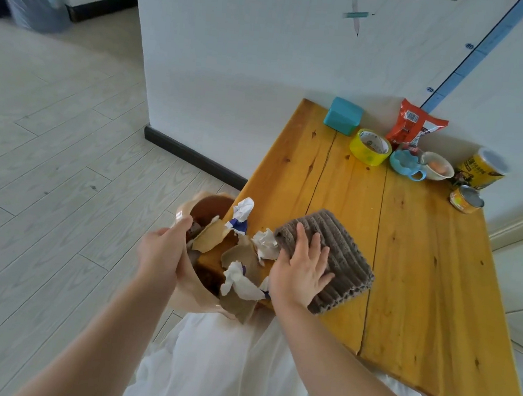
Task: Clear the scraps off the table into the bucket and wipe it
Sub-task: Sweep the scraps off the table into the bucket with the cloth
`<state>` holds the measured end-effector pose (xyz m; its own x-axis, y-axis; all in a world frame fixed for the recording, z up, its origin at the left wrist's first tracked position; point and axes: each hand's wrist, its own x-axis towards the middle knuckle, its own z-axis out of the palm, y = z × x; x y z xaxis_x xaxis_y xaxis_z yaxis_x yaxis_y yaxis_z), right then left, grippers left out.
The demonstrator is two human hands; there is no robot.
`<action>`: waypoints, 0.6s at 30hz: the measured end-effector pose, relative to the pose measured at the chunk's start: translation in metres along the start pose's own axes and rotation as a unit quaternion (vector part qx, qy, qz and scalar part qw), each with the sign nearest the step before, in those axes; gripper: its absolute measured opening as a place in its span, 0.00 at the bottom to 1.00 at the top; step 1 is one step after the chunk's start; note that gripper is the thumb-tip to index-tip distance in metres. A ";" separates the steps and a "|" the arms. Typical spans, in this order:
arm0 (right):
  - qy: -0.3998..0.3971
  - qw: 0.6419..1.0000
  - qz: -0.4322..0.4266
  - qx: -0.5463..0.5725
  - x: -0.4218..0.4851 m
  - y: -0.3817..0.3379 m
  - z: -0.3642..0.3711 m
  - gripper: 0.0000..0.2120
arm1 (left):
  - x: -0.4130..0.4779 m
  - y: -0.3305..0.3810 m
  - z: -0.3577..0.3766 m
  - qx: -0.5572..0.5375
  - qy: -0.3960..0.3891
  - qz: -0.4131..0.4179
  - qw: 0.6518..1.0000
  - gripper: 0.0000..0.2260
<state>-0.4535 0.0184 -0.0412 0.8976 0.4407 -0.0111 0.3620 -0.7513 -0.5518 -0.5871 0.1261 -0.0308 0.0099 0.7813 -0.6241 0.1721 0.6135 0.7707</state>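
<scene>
Pale plank flooring fills the left of the scene, and a white wall with a dark skirting board stands behind a yellow wooden tabletop (410,245) on the right. At the near left corner of that surface lie the scraps (241,255): crumpled white paper and torn brown card. Some rest on the wood, and others hang over the edge above the bucket (210,207). This brownish bucket sits against the left edge of the wood, lower than the surface, with a few pieces already inside it. The left hand (162,250) grips the bucket's near rim, its fingers curled round it. The right hand (300,274) lies flat on a grey ribbed cloth (347,258), fingers straight and spread, pressing on it, not grasping. The cloth's left edge touches the paper scraps. Along the far edge, by the wall, stand a teal box (343,116), a yellow tape roll (370,147), a red snack packet (414,125), a blue cup (405,164), a white bowl (438,167), a tall yellow can (482,169) and a small tin (466,200). White fabric (235,372) covers the person's lap at the near edge.
</scene>
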 end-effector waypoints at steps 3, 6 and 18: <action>0.008 1.000 0.003 -0.005 0.003 -0.016 0.013 0.27 | 0.001 -0.004 -0.005 -0.013 -0.004 0.011 1.000 0.14; 0.019 1.000 0.004 -0.008 0.005 -0.031 0.023 0.27 | 0.001 -0.008 -0.011 -0.019 0.004 0.010 1.000 0.14; -0.026 0.999 -0.012 0.033 0.001 -0.063 0.030 0.25 | 0.007 -0.007 -0.024 -0.042 0.006 0.017 0.999 0.15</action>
<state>-0.4829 0.0810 -0.0311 0.8742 0.4840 -0.0401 0.3637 -0.7072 -0.6063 -0.6119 0.1303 -0.0379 0.0019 0.8026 -0.5965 0.0890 0.5940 0.7995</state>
